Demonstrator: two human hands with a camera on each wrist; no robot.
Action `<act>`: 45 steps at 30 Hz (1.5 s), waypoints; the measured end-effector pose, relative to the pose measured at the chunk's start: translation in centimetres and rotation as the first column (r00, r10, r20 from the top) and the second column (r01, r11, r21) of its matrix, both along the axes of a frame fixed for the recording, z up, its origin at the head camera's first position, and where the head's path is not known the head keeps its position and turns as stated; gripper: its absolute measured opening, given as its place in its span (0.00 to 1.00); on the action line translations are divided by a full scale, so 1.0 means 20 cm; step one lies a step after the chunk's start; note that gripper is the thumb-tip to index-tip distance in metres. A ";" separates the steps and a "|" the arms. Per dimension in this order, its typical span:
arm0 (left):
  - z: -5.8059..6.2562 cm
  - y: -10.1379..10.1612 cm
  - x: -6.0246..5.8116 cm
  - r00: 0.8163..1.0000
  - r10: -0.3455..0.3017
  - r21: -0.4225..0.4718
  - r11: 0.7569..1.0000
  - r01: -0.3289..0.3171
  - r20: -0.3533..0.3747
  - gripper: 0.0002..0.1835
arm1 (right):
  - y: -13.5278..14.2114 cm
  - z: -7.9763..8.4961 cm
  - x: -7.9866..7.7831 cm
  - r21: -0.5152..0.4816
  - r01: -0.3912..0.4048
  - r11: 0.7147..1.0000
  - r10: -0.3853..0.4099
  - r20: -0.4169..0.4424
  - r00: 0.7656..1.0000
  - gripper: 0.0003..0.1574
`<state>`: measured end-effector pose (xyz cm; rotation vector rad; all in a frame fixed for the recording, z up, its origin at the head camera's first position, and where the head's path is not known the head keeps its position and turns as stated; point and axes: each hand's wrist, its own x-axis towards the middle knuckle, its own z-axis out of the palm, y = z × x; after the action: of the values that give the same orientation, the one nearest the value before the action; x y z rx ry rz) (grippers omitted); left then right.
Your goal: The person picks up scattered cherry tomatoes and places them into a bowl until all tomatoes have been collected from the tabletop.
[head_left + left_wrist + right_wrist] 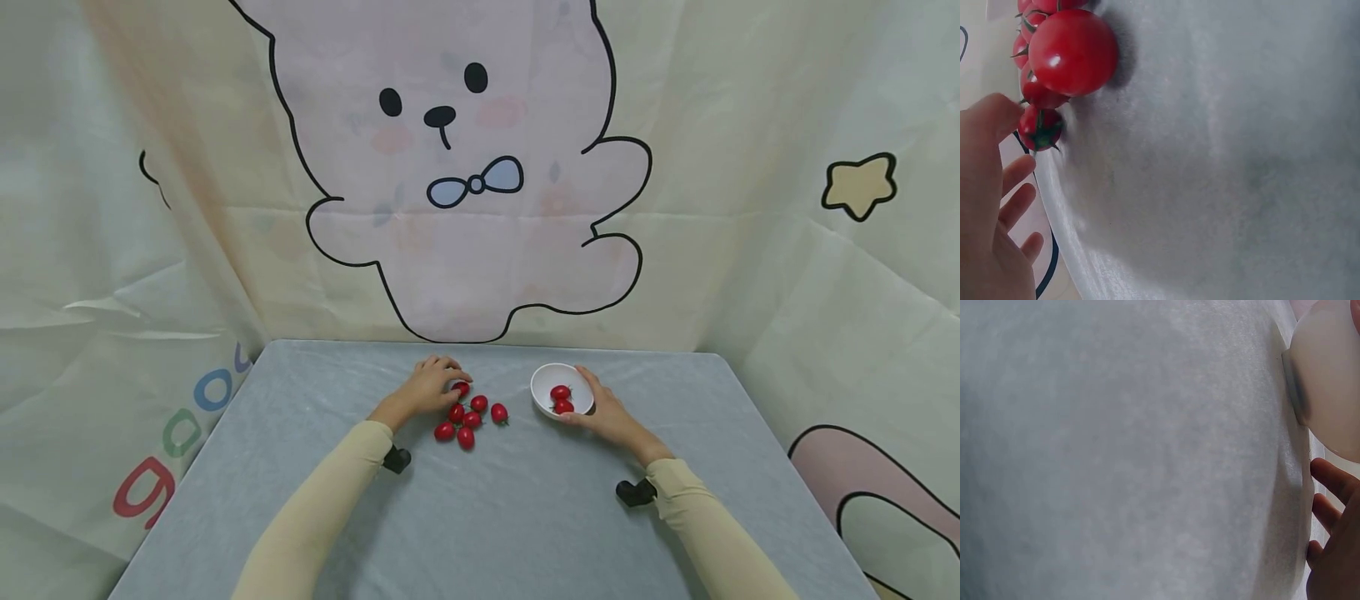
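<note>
My left hand [429, 386] is at the far end of a cluster of cherry tomatoes [472, 420]. Its thumb and forefinger are on either side of one cherry tomato [1040, 129], which shows its green stem end in the left wrist view. The other fingers are bent beside it. Several more red tomatoes lie close together just nearer and to the right. My right hand [611, 415] grips a small white bowl [542, 405] by its right side, thumb at the near rim and fingers round the far side. Two cherry tomatoes [562, 400] lie inside the bowl, which tilts in the right wrist view.
Both hands work over a table with a grey-blue cloth [510, 517]. Behind it hangs a pale curtain [720, 208] with a cartoon bear, close against the far table edge. Dark wrist camera mounts [636, 492] stick out beside the cuffs.
</note>
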<state>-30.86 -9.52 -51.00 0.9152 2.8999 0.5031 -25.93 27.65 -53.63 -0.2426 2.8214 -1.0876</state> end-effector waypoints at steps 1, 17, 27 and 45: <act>0.00 0.00 0.00 1.000 -0.004 -0.003 1.000 0.004 -0.004 0.15 | 0.00 0.00 0.00 0.001 0.000 1.000 0.000 0.000 1.000 0.70; -0.02 -0.03 -0.01 0.999 0.049 -0.075 0.996 -0.050 -0.015 0.19 | -0.01 0.03 0.01 0.006 -0.009 1.000 0.010 -0.018 1.000 0.68; -0.05 -0.06 0.00 0.996 0.089 -0.090 0.992 -0.088 0.006 0.20 | -0.01 0.03 0.01 0.005 -0.014 1.000 0.014 -0.026 1.000 0.68; 0.07 -0.05 -0.02 0.995 0.084 -0.062 0.994 -0.087 -0.049 0.18 | 0.00 0.01 -0.01 0.004 -0.018 1.000 0.018 -0.027 0.999 0.69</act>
<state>-31.28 -10.48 -49.65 0.8081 2.9881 0.3968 -26.06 27.68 -53.40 -0.2838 2.8391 -1.0827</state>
